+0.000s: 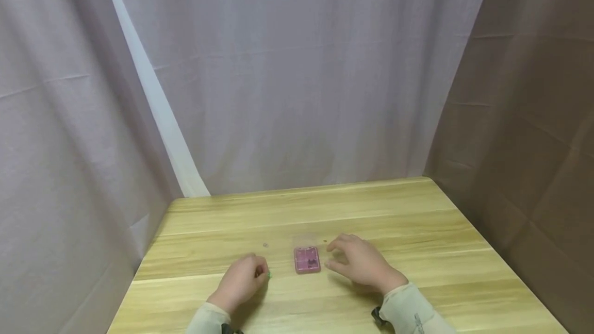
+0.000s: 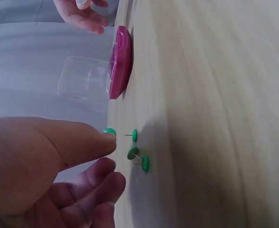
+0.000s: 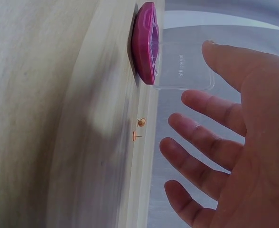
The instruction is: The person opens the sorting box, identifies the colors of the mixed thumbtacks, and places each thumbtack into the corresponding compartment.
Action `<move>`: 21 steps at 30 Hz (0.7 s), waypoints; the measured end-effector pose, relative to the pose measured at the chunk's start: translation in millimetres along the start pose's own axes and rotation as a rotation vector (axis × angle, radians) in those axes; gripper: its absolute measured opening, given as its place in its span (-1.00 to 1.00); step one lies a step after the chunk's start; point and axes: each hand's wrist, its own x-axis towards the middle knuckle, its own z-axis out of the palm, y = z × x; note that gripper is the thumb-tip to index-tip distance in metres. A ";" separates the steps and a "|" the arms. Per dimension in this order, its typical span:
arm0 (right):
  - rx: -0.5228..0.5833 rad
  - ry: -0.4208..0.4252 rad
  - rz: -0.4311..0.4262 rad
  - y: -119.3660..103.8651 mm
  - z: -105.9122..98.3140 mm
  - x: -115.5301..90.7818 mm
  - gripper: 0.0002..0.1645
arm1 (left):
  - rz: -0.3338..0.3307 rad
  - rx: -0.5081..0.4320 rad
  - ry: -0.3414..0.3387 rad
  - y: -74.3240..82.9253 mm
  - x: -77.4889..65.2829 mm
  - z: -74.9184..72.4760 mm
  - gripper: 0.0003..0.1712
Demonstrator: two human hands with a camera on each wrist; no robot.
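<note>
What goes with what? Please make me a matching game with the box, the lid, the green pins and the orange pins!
Things:
1. box
2. lid
3. green pins
4. orange pins

Clues:
A. nearer the right hand
B. pink
C. nearer the left hand
D. see-through

Right pairs: 1-B, 2-D, 3-C, 4-A

Pink box (image 2: 122, 64), green tacks (image 2: 145, 164), orange tacks (image 3: 134, 136)
</note>
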 end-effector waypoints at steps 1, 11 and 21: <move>-0.001 0.000 0.001 0.2 0.1 0.1 -0.46 | 0.000 0.003 0.006 1.1 1.0 -0.4 -0.86; 0.002 0.002 0.001 -1.5 -1.7 4.6 -0.46 | 0.081 0.035 0.066 21.7 26.2 -2.6 -0.82; 0.006 0.009 -0.007 -8.4 -3.2 5.0 -0.55 | 0.075 -0.061 -0.004 42.7 49.7 17.3 -0.75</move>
